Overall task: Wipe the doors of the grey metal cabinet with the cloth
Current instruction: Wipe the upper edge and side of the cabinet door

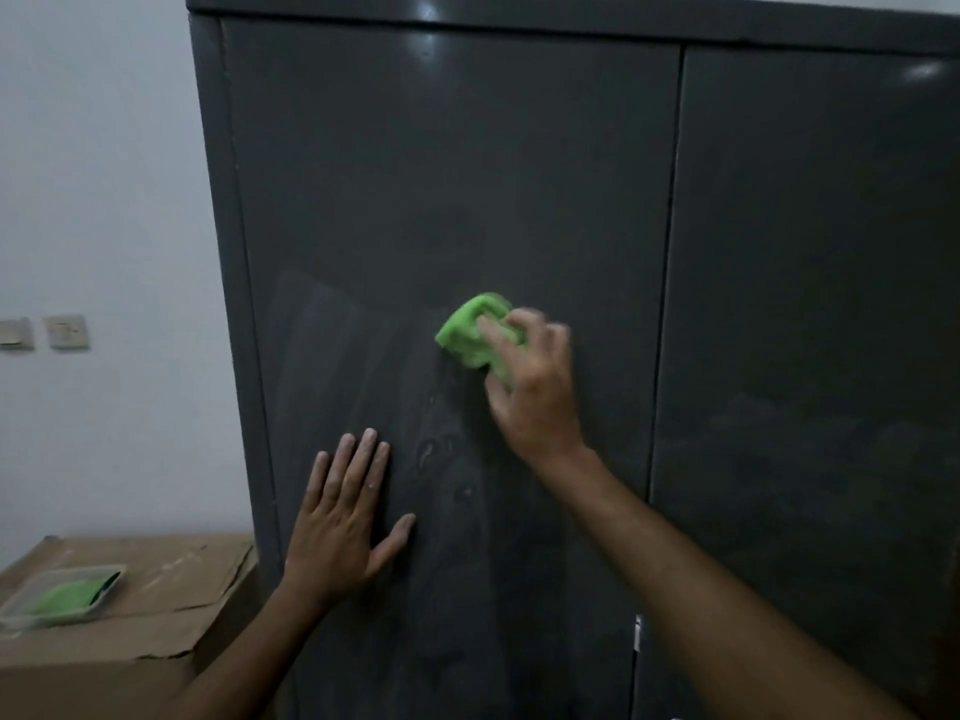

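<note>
Right fingers [511, 330]: we curl them round the bunched bright green cloth [475, 332], pressed to the left grey metal door [441, 200].
Left hand [345, 517]: flat, fingers spread, bracing below-left.
Unwiped right door [810, 304]: rightward, nearest our right hand [535, 392].

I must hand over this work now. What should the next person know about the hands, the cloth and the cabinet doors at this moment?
Right hand grips the green cloth and presses it on the left door, about mid-height.
Left hand lies flat and open on the same door, lower down.
Done: smeared wipe streaks show on the lower left part of the left door.
Left: the upper part of the left door shows no streaks, and the right door still looks dusty.
Beside the cabinet, a cardboard box carries a clear tray with something green inside.
</note>
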Tool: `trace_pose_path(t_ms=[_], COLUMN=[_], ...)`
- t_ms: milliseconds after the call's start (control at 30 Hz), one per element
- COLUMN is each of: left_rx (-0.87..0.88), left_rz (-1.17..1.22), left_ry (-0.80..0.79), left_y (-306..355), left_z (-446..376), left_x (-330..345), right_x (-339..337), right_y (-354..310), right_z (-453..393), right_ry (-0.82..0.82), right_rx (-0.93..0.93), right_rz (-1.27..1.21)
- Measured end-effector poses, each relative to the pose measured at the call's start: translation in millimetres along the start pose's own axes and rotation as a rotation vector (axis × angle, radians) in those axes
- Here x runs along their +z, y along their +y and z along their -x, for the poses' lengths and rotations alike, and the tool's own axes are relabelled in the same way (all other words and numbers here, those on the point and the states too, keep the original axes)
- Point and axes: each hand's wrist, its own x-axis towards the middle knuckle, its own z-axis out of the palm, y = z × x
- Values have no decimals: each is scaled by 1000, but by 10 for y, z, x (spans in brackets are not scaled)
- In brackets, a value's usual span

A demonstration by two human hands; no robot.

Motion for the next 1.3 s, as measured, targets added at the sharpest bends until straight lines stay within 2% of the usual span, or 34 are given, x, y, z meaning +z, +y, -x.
trace_pose_path(t_ms=[100, 167, 233, 333, 367, 400, 500, 567, 633, 733, 767, 800, 933, 967, 1000, 1100, 1133, 1167, 1267, 1300], left_rx=[12, 7, 4, 10, 10, 8, 23, 32, 24, 15, 17, 17, -4, -4, -1, 9, 8, 3, -4, -1], left_rz=[-2, 2, 5, 3, 1, -1, -1, 4, 9, -3, -3, -1, 25, 30, 30, 10, 5, 14, 30, 20], left_ry=[0, -12, -6, 7, 11, 11, -5, -16, -4, 4, 5, 3, -32, -31, -25, -29, -31, -32, -20, -19], left_y=[-16, -13, -9, -4, -6, -7, -24, -27, -16, -5, -4, -7, -3, 0, -8, -21, -21, -18, -13, -5], left_z=[9, 15, 13, 15, 15, 14, 17, 24, 18, 28, 27, 27, 17, 12, 12, 27, 30, 31, 8, 3], left_x=[12, 17, 22, 40, 46, 47, 51, 54, 57, 63, 59, 57, 48, 50, 53, 50, 44, 40, 33, 32], right_x=[169, 43, -49, -13, 51, 130, 278, 153, 71, 103, 169, 248, 467, 453, 441, 432, 478, 550, 717, 712], right_y=[-99, 61, 200, 104, -38, -168, -247, -62, 25, -158, -303, -454, -757, -723, -706, -790, -871, -955, -1109, -1081], right_z=[527, 645, 435, -75, -128, -87, 368, 397, 139, -378, -453, -457, -198, -298, -441, -822, -812, -734, -345, -338], right_ry=[-273, -360, -253, -9, 36, 26, -252, -383, -282, -20, 24, 13, -350, -353, -303, -21, 24, 16, -282, -359], right_rx=[-383, -452, -389, -54, 21, 9, -400, -530, -466, -93, -14, -18, -531, -563, -519, -85, -18, -53, -548, -658], right_rz=[29, 31, 37, 10, -13, -22, 28, 39, 42, 3, -16, -27, 37, 52, 56, 12, 16, 27, 42, 65])
